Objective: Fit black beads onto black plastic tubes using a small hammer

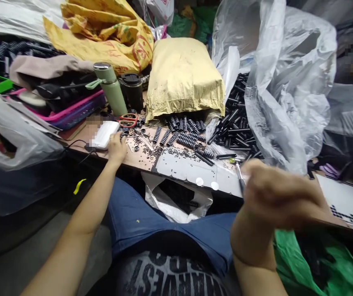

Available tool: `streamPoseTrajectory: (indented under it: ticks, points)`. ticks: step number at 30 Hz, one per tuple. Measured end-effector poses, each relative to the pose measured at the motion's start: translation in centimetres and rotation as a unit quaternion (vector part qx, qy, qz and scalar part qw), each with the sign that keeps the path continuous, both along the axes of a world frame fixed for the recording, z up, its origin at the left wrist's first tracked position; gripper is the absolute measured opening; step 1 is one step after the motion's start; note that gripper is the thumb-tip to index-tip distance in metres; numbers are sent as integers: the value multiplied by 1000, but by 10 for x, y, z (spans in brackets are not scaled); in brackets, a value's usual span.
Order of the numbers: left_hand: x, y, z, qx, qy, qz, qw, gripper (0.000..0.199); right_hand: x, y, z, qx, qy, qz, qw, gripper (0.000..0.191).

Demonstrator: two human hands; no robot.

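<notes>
My left hand (117, 149) rests on the table beside a white rectangular device (105, 135). Its fingers are curled together over small dark pieces, and what they hold, if anything, is hidden. My right hand (277, 193) is raised in front of the table's right part, smeared by motion, so its fingers cannot be made out. Just left of it lies a screwdriver (240, 174) with a yellowish end. In the middle, several black ribbed cylinders (187, 139) lie before a yellow sack (184, 78), with tiny black bits (147, 150) strewn around.
Red-handled scissors (128, 120), a green flask (111, 90) and a black cup (133, 92) stand behind my left hand. A pink basket (68, 113) is at the left. Black tubes (238, 131) spill from a clear plastic bag (275, 82). A grey sheet (182, 166) lies along the front edge.
</notes>
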State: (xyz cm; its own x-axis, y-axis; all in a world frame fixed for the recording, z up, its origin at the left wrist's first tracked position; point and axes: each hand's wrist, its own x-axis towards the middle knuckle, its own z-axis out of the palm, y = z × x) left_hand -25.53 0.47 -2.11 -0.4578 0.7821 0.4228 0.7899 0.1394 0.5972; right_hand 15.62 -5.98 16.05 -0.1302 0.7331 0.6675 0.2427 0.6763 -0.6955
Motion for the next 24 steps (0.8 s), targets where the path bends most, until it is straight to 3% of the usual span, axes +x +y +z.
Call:
streamPoseTrajectory:
  ticks: [2,3,5,7,9,12,15,18,20,24]
  points:
    - [12,4,4,53,-114,3,992,30,-8,28,-15,-25,-42,-62,997,35]
    - [22,6,7,67,-183,-5,981,29,-13,46,-27,-66,-108,-98,987,33]
    - [52,7,13,66,-322,-50,943,27,-25,81,-58,-155,-260,-147,942,25]
    - [90,5,19,37,-417,-121,900,25,-39,108,-90,-208,-393,-176,878,19]
    - [129,0,24,-4,-446,-185,876,24,-53,124,-115,-225,-467,-218,827,18]
    - [172,-8,26,-46,-405,-243,880,27,-67,129,-133,-228,-495,-248,801,17]
    - [194,-14,25,-72,-343,-274,896,30,-62,122,-137,-220,-453,-241,829,19]
    - [207,-19,22,-74,-276,-308,907,31,-44,104,-139,-213,-311,-188,907,24]
    - [216,-23,19,-80,-240,-335,908,32,-32,89,-142,-234,-199,-149,940,21]
    - [232,-30,14,-97,-205,-368,902,36,-19,64,-143,-311,-63,-96,944,21]
